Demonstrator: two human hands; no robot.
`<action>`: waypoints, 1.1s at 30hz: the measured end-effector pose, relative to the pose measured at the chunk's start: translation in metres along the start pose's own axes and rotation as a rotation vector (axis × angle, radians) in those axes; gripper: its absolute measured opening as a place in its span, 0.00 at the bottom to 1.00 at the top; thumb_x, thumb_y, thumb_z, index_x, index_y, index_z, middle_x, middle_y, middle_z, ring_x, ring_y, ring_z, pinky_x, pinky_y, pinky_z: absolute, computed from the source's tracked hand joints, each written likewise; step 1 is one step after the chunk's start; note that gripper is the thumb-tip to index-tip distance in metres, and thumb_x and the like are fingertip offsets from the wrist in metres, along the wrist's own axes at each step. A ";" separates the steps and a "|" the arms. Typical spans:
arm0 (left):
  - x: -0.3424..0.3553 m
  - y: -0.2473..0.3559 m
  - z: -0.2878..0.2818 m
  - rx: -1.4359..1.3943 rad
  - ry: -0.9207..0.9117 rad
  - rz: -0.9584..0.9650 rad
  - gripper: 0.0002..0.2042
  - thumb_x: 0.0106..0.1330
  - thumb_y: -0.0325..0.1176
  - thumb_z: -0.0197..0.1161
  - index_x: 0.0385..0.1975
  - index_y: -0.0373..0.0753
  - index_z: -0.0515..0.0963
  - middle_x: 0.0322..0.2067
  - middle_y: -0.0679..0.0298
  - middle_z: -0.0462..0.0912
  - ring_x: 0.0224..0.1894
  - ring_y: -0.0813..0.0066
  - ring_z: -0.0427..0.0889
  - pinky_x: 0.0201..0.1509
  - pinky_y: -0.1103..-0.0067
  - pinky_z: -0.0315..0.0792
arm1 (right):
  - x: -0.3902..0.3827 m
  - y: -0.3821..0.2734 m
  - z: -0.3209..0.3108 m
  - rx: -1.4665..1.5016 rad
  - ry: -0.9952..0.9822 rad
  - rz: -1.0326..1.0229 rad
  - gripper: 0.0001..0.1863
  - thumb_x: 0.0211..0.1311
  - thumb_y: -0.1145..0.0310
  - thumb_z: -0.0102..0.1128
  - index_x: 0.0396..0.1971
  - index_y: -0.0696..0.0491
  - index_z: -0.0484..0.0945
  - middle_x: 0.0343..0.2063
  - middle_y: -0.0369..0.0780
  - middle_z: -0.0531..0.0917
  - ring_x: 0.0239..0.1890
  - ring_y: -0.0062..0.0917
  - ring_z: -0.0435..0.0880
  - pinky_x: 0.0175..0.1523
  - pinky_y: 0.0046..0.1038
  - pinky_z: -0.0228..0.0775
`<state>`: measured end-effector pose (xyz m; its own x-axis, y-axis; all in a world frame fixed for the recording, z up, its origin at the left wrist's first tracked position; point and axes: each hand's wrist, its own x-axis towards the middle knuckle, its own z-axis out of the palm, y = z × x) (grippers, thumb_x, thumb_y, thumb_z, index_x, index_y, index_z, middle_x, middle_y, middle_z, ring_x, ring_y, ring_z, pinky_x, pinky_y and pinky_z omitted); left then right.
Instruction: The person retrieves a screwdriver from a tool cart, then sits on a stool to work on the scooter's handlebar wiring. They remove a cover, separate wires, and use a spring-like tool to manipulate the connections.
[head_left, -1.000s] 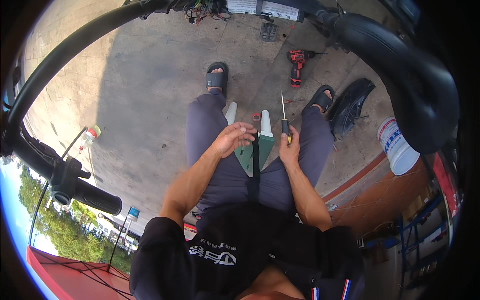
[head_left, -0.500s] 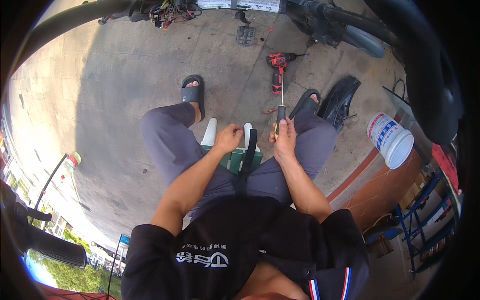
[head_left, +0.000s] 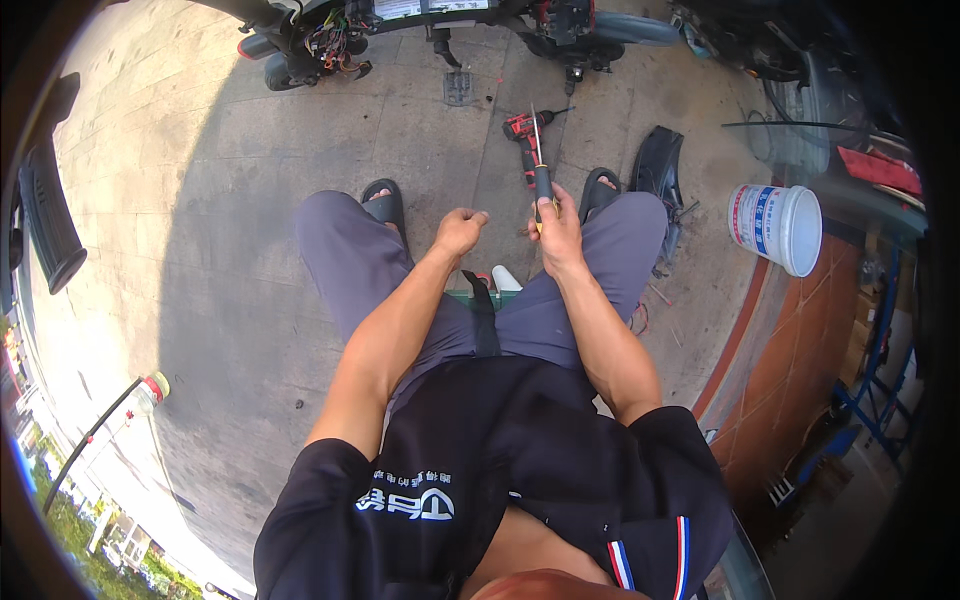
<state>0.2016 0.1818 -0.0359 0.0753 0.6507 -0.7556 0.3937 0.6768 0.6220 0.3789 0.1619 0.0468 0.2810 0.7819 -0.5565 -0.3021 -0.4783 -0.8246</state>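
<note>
My right hand (head_left: 561, 235) is wrapped round the black-and-yellow handle of a screwdriver (head_left: 543, 185). The long metal shaft points away from me, and in this view it crosses the cordless drill. My left hand (head_left: 461, 231) hovers between my knees with its thumb and fingers pinched together. Whether something small sits in that pinch cannot be made out. A gap separates the two hands. Beyond them on the pavement lies the red-and-black cordless drill (head_left: 521, 127). A low green and white stool (head_left: 507, 279) shows beneath me, partly hidden by my legs and a hanging dark strap.
Ahead stands a vehicle frame with a tangle of exposed wires (head_left: 333, 46). A black pedal (head_left: 459, 88) is on the ground below it. To the right are a black curved panel (head_left: 657, 163) and a white bucket (head_left: 800, 231). A handlebar grip (head_left: 55, 215) juts in at left.
My view has shifted, bringing more of the vehicle into sight. Both hands have risen away from the stool, farther from my body. The screwdriver stays in my right hand, pointing more steeply ahead.
</note>
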 end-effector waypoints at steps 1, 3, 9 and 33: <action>-0.001 0.028 -0.013 -0.041 0.000 0.055 0.23 0.64 0.46 0.64 0.48 0.31 0.82 0.44 0.49 0.85 0.49 0.60 0.83 0.53 0.69 0.73 | 0.000 -0.008 0.000 0.019 -0.017 0.024 0.26 0.73 0.65 0.54 0.66 0.56 0.61 0.38 0.37 0.76 0.26 0.16 0.75 0.27 0.20 0.68; -0.009 0.071 -0.042 -0.090 -0.013 0.147 0.21 0.64 0.43 0.63 0.46 0.30 0.82 0.40 0.54 0.85 0.43 0.68 0.83 0.47 0.72 0.74 | -0.002 -0.020 0.006 0.020 -0.002 0.116 0.27 0.72 0.65 0.54 0.67 0.55 0.60 0.39 0.37 0.76 0.29 0.17 0.76 0.28 0.20 0.69; 0.027 0.144 -0.130 -0.209 -0.052 0.177 0.18 0.69 0.42 0.60 0.51 0.36 0.77 0.46 0.61 0.84 0.42 0.72 0.82 0.44 0.76 0.75 | 0.034 -0.042 0.051 -0.125 -0.126 0.036 0.27 0.71 0.64 0.56 0.66 0.54 0.62 0.38 0.35 0.75 0.29 0.16 0.76 0.30 0.19 0.69; 0.227 0.217 -0.123 -0.470 -0.010 0.106 0.15 0.74 0.29 0.47 0.58 0.39 0.64 0.49 0.46 0.77 0.43 0.55 0.78 0.45 0.64 0.76 | 0.139 0.005 0.121 0.606 -0.211 0.336 0.19 0.71 0.62 0.53 0.57 0.55 0.71 0.33 0.36 0.79 0.21 0.10 0.72 0.20 0.15 0.62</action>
<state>0.1911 0.5184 -0.0472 0.1025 0.7224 -0.6838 -0.0730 0.6910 0.7191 0.3066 0.3166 -0.0229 -0.0789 0.7215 -0.6879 -0.8105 -0.4482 -0.3771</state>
